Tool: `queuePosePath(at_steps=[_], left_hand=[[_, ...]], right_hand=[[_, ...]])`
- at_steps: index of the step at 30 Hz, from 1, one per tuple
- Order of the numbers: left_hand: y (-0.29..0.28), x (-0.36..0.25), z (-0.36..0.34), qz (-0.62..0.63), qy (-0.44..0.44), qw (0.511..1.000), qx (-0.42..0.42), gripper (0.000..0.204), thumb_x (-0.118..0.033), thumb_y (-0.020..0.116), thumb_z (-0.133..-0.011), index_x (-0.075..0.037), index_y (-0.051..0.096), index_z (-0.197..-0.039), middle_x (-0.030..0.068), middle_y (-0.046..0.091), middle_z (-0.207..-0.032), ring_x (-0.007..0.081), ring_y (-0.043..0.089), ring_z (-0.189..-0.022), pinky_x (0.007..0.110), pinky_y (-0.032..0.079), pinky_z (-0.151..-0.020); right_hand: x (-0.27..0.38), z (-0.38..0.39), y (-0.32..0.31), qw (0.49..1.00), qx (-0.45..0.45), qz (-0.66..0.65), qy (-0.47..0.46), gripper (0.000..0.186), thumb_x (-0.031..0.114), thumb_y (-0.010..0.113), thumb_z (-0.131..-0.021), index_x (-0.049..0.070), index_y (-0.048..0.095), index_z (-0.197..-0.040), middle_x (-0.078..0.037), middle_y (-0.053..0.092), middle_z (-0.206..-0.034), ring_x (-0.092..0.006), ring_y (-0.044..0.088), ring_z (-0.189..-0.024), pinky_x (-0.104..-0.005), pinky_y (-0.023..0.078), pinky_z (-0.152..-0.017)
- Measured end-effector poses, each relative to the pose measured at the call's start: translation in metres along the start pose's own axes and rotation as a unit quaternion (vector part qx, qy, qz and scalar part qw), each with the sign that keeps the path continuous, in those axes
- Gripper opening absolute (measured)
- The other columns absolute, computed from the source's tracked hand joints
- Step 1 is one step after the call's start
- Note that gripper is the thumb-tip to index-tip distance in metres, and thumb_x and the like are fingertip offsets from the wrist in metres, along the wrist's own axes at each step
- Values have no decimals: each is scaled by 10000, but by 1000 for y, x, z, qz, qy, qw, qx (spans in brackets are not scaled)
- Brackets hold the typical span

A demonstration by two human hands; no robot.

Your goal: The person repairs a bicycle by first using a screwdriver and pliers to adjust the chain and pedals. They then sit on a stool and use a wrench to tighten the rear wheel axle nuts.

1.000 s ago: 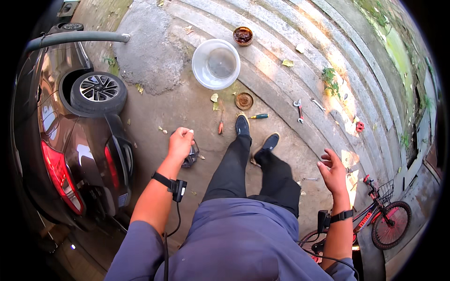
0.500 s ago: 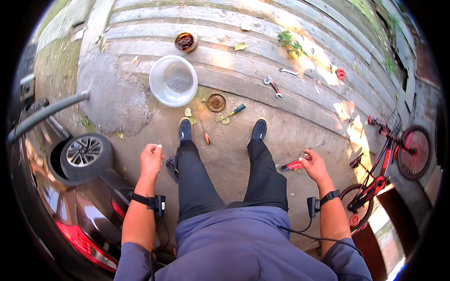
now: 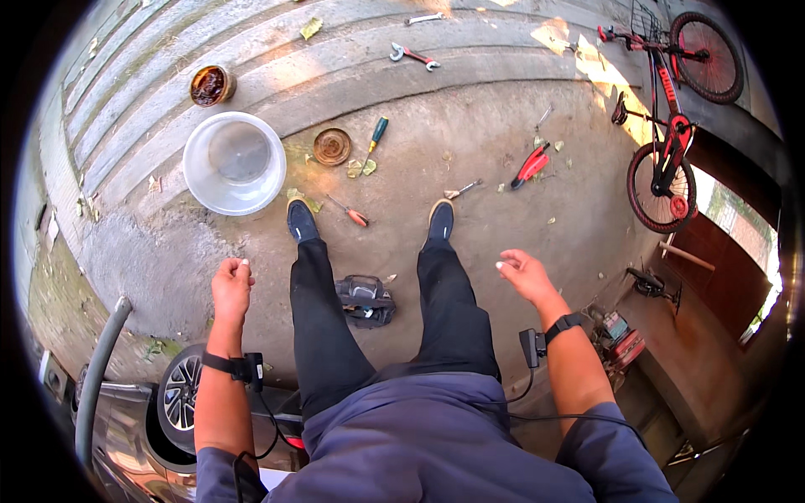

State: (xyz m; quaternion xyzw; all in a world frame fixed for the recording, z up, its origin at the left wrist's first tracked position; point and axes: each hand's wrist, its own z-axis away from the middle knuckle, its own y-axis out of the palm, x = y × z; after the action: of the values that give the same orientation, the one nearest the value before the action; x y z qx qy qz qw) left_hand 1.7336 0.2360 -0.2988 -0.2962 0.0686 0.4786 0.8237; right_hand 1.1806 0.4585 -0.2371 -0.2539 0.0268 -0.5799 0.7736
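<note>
My left hand (image 3: 231, 287) hangs over the ground left of my leg, fingers curled in and nothing visible in it. On the other side my right hand (image 3: 526, 277) is held loosely bent, thumb apart from the fingers, empty. Neither touches anything. Past my feet stand a translucent plastic tub (image 3: 267, 178) and an open can of dark brown grease (image 3: 211, 85). A round rusty lid (image 3: 333, 147) lies by a green-handled screwdriver (image 3: 379, 135). Closer are an orange-handled screwdriver (image 3: 357, 218), red-handled pliers (image 3: 530, 168) and a small metal tool (image 3: 464, 189).
A dark tool bag (image 3: 366, 302) lies between my legs. Beyond, on the steps (image 3: 352, 80), are an adjustable wrench (image 3: 415, 57) and a spanner (image 3: 425, 18). A red and black bicycle (image 3: 668, 126) stands right; a car (image 3: 134, 427) and grey pipe (image 3: 99, 369) are left.
My view and body have turned to the right. The tool bag between my legs and the small metal tool by my right foot now show. Both hands stay empty.
</note>
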Motion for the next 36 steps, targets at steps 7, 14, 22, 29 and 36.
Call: queuePosePath(at_steps=[7,14,22,29,36], left_hand=[[22,45,-42,-75,41,996,-32,177,-193,627,-956,-20,623,-918,31,624,-703,106,593,-615,272,464,-566],[65,44,-103,-158,41,985,-57,205,-194,640,-948,4,637,-895,72,657,-710,141,611,-627,313,493,-610],[76,50,-206,-238,58,968,-54,234,-224,637,-950,8,648,-916,83,667,-704,155,611,-640,318,493,-632],[75,80,-292,-297,67,951,-50,224,-227,668,-912,-3,666,-924,123,691,-737,223,674,-693,357,526,-682],[89,109,-348,-307,60,949,-44,184,-172,663,-913,12,652,-917,63,670,-739,143,652,-659,300,520,-634]], right_hand=[[-45,-78,91,988,124,96,4,434,467,549,-938,95,662,-1131,-137,645,-1187,-341,589,-1148,-433,463,-991],[-46,-169,202,993,85,38,-66,207,224,722,-882,31,686,-949,-62,707,-820,-145,647,-733,-313,521,-684],[-4,-247,310,983,160,81,-33,279,326,716,-842,95,690,-996,-107,708,-944,-304,680,-915,-407,530,-801],[7,-304,385,978,106,173,-53,368,299,787,-779,119,643,-1067,-116,651,-1076,-316,656,-995,-439,528,-820],[32,-329,405,924,203,317,-67,464,354,634,-895,298,566,-1350,-45,578,-1331,-256,562,-1220,-411,520,-937]])
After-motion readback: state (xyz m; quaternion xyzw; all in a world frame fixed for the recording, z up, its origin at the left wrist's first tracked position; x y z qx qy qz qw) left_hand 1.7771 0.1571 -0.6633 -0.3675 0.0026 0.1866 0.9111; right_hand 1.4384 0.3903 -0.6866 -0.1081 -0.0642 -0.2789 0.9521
